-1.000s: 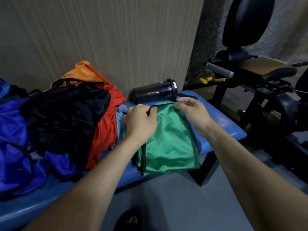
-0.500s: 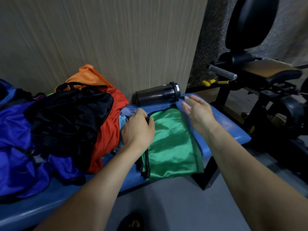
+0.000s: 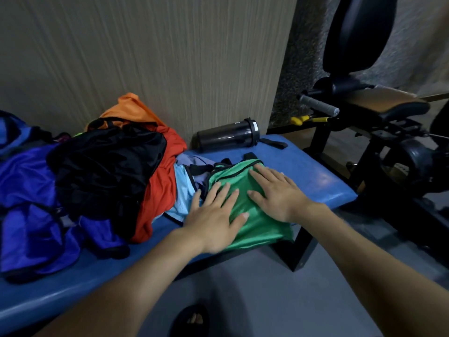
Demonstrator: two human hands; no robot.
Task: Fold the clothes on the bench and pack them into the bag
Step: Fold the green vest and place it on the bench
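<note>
Green mesh top [image 3: 257, 222] lies flat on the blue bench [image 3: 313, 178], under both my palms. A moment ago my left hand [image 3: 213, 215] pinched its collar and my right hand [image 3: 277, 193] hovered; now both press down, fingers straight and spread, so this fold looks nearly set. Black trim shows beyond my fingertips. Left of my fingers the unfolded pile [image 3: 102, 171] waits; past them lies a dark bottle [image 3: 226, 136].
</note>
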